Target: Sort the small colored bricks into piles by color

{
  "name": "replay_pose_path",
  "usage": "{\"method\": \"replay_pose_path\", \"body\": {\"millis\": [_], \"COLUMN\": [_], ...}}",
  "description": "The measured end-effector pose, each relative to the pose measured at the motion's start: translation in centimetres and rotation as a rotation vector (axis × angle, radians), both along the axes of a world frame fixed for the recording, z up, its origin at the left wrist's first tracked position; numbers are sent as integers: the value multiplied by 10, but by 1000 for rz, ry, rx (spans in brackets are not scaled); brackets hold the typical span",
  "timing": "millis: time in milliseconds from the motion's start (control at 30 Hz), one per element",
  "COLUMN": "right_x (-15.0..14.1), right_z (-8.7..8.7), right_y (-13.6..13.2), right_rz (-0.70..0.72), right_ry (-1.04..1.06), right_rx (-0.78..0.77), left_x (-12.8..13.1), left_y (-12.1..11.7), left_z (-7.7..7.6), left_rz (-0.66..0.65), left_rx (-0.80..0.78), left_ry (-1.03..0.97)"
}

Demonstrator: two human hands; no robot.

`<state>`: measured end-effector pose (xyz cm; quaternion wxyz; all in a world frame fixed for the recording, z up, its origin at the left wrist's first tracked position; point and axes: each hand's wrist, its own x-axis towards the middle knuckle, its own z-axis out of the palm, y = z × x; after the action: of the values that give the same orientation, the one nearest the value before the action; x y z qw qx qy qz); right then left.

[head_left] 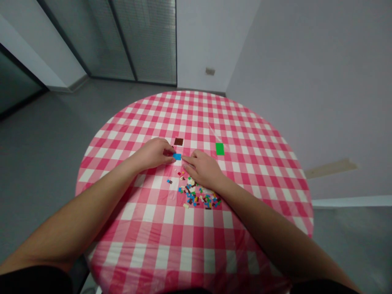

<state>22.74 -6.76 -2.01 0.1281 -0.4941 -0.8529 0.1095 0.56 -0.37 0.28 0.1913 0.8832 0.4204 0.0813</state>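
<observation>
My left hand (154,154) rests on the round table (196,228), fingers pinched on a small blue plate (177,156). My right hand (203,168) lies just right of it, fingers curled, fingertips meeting the blue plate's right edge; whether they hold anything is hidden. A heap of tiny coloured building bricks (199,197) lies below my right hand. Beyond my hands a brown plate (178,141) lies flat, and a green plate (219,149) lies to its right.
The table wears a pink and white checked cloth and stands in a room corner. A grey wall rises close on the right; glass doors with blinds (143,41) stand at the far left. Grey floor surrounds the table.
</observation>
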Motion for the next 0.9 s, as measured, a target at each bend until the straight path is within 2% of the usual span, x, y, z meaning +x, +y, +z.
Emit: {"method": "replay_pose_path", "body": {"millis": [367, 467, 600, 667, 767, 900], "right_x": [-1, 2, 9, 13, 23, 38], "right_z": [2, -2, -8, -9, -7, 7], "right_y": [0, 1, 3, 4, 3, 2], "right_rz": [-8, -5, 22, 14, -20, -48], "right_ry": [18, 77, 258, 339, 377, 330], "right_rx": [-5, -16, 32, 64, 89, 25], "left_x": [-1, -4, -12, -16, -19, -18], "left_y": [1, -2, -7, -7, -3, 3], "left_z": [-2, 7, 25, 28, 23, 9], "left_rz": [2, 32, 89, 59, -5, 14], "left_rx": [4, -38, -149, -181, -197, -214], "left_ry": [-11, -35, -5, 47, 122, 127]}}
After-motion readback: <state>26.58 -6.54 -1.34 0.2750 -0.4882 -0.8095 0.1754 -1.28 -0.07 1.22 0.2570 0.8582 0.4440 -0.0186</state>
